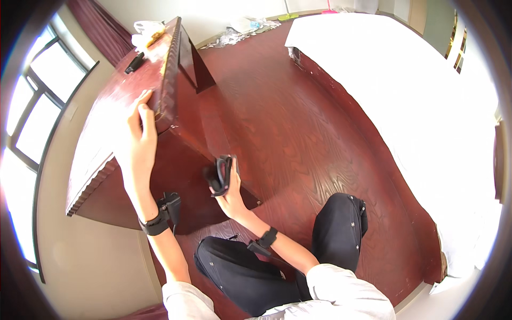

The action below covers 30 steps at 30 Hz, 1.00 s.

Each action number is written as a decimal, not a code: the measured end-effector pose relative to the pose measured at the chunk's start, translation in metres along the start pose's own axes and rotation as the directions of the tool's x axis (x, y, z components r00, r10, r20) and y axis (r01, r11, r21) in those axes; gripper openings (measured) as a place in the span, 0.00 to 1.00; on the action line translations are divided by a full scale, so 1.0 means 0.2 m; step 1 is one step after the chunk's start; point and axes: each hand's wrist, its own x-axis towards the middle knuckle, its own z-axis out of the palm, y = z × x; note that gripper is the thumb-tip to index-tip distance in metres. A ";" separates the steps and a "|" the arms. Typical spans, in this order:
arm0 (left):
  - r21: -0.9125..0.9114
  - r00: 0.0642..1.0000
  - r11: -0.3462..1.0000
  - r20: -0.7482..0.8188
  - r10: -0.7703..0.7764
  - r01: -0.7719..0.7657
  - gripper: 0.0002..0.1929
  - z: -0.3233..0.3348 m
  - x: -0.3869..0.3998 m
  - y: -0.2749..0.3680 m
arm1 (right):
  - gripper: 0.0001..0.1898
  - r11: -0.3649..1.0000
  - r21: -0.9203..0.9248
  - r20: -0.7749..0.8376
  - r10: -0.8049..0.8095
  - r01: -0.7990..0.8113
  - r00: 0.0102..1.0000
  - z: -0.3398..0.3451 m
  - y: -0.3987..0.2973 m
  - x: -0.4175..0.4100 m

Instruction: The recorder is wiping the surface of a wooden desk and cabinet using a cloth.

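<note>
My left hand [140,132] rests on the top of a dark red wooden table [108,100], near its corner, with its fingers spread a little and nothing seen in it. Lower and to the right, my right hand [232,200] grips a black object [222,176], partly blurred, beside the table's side panel; its exact kind cannot be told. Further along the tabletop lies a small black object [135,63]. Behind it are a white plastic bag [145,37] and something yellow [156,38]. Black straps with small devices sit around both wrists.
A bed with a white cover [392,88] stands at the right on a dark red base. Crumpled plastic litter [236,36] lies by the far wall, near a green broom head [288,17]. Windows [40,116] and a purple curtain [100,30] are at the left. My bent knees are below.
</note>
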 end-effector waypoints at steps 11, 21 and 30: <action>0.010 0.999 1.000 0.044 -0.010 0.010 0.15 -0.03 0.01 0.00 | 0.37 0.746 -0.477 0.261 -0.384 0.464 0.886 0.08 -0.11 0.16; 0.017 1.000 1.000 0.005 0.004 -0.004 0.15 -0.01 0.03 0.02 | 0.30 0.684 -0.588 0.339 -0.274 0.431 0.900 -0.06 0.66 -0.39; -0.046 0.963 0.988 0.220 0.156 -0.150 0.19 -0.08 0.05 -0.08 | 0.33 0.659 -0.529 0.275 -0.462 0.534 0.843 0.01 -0.28 0.38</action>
